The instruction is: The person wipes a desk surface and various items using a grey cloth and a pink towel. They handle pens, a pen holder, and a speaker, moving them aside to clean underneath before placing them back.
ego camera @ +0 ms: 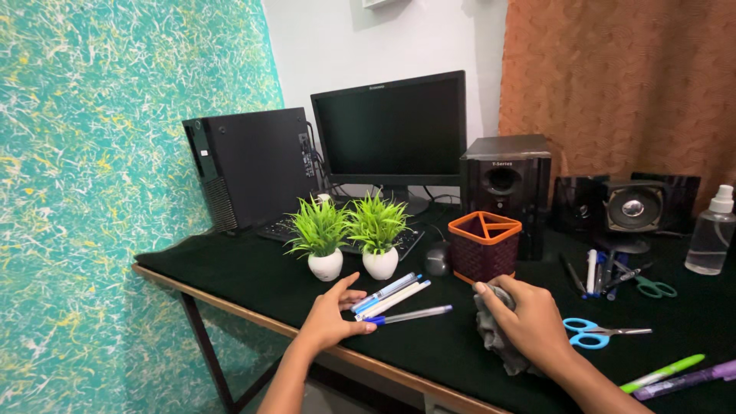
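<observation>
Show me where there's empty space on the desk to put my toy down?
Bare desk lies left of the two potted plants, before the computer tower. Another patch sits between the blue scissors and green marker. It's crowded around the pens, left hand, and orange holder.

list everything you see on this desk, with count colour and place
pens: three, blue and white, front, by left hand
cloth: one, grey, front
holder: one, orange rim, centre
plants: two, green in white pots, centre left
scissors: two, blue front right, green behind
markers: two, green and purple, right edge
bottle: one, clear, far right
monitor: one, black, back
computer: one, black, back left
speakers: three, black, back right
left hand: touching pens
right hand: gripping cloth
</observation>
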